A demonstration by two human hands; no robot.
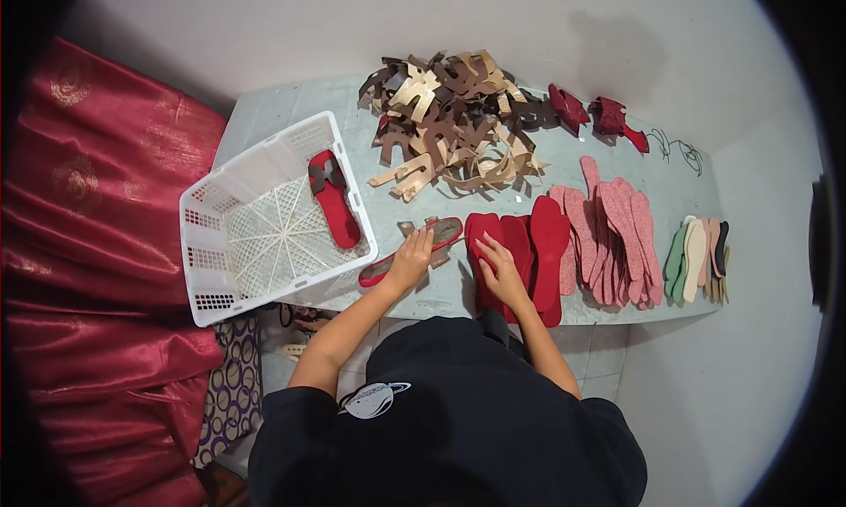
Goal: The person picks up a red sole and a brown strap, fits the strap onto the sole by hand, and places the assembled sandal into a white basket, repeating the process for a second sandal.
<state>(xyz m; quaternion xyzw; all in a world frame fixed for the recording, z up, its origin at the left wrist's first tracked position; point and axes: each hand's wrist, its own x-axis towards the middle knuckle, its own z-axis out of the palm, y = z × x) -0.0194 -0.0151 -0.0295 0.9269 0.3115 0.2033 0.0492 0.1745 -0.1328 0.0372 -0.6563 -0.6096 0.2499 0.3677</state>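
My left hand point(411, 259) lies flat across a red-edged sole point(448, 233) with a grey-brown middle, on the table. Strap pieces point(440, 257) stick out from under that sole near my fingers. To the right, my right hand point(500, 271) rests with fingers stretched and apart on a pile of red soles point(548, 234), touching the leftmost ones. Inside the white plastic basket point(345, 163) is a red slipper point(336, 209) with a dark brown strap, leaning near the right wall. The palm sides of both hands are hidden.
A heap of brown and beige straps point(458, 110) lies at the back of the table point(291, 97). Pink soles point(621, 238) and green, cream and black soles point(694, 256) line the right side. Dark red straps point(608, 116) sit near the wall. Red curtain point(106, 198) hangs left.
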